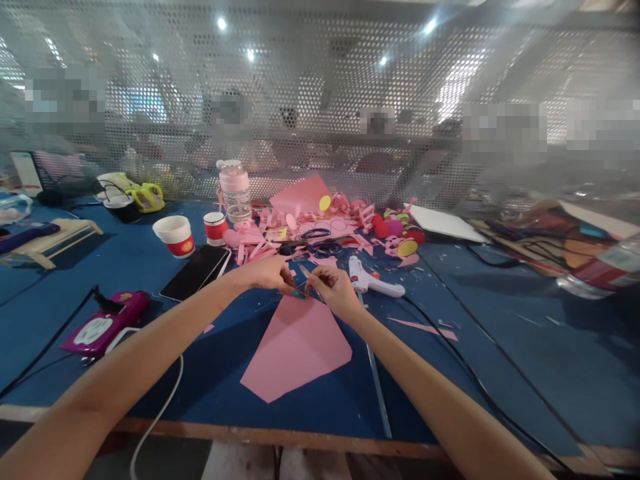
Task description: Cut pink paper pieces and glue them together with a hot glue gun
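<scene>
Head view: 2 hands pinching 1 thin stick above a pink paper sheet.
Left hand and right hand, both closed, grip the thin stick over the pink paper sheet, centre of the blue table. Risk: the stick snaps or slips; the white glue gun, just right, could snag its cable.

Single head-worn camera looks forward and down from close above the blue table, facing a perforated screen at its far edge; no second view.
</scene>
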A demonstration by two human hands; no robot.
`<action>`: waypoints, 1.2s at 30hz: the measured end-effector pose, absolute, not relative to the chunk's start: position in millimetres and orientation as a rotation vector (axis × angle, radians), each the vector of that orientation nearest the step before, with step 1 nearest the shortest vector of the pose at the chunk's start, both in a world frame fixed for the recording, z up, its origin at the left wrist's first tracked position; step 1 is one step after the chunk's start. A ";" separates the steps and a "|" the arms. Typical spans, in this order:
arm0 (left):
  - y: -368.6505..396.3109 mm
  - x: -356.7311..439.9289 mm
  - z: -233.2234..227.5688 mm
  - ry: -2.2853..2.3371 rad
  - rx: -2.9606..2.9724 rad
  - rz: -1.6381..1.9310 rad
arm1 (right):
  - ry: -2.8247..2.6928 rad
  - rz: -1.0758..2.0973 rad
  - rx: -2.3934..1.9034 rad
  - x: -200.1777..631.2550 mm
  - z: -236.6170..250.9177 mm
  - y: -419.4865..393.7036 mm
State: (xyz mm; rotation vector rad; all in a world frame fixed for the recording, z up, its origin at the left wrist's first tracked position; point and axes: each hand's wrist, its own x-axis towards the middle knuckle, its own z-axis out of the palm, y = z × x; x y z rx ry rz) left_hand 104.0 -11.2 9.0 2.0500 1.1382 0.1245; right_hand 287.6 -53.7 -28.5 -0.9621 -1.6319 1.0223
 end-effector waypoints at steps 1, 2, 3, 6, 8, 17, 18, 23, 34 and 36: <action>-11.1 103.9 8.4 1.131 2.051 0.124 | -1.636 1.018 -0.961 288.0 -28.8 -53.2; -10.9 103.7 7.6 1.122 2.051 0.124 | -1.641 1.015 -0.964 288.4 -29.0 -52.8; -10.7 103.5 6.8 1.112 2.051 0.125 | -1.646 1.010 -0.970 288.7 -29.2 -52.5; -10.0 103.3 5.1 1.084 2.046 0.122 | -1.666 0.988 -0.996 289.1 -29.4 -52.2; -9.6 103.3 5.3 1.066 2.040 0.119 | -1.674 0.966 -1.012 289.1 -29.4 -52.4; -9.8 103.2 11.4 1.038 2.008 0.096 | -1.649 0.987 -1.037 288.3 -30.9 -50.5; -9.9 103.4 11.8 1.035 2.005 0.093 | -1.646 0.989 -1.041 288.2 -31.6 -50.0; -10.8 104.6 12.8 1.026 1.993 0.091 | -1.643 0.986 -1.046 288.5 -33.5 -49.0; -13.2 103.7 12.5 1.076 1.967 0.075 | -1.723 1.005 -0.986 287.5 -22.9 -54.6; -13.6 104.1 12.6 1.089 1.964 0.066 | -1.740 0.989 -0.973 287.8 -22.8 -54.4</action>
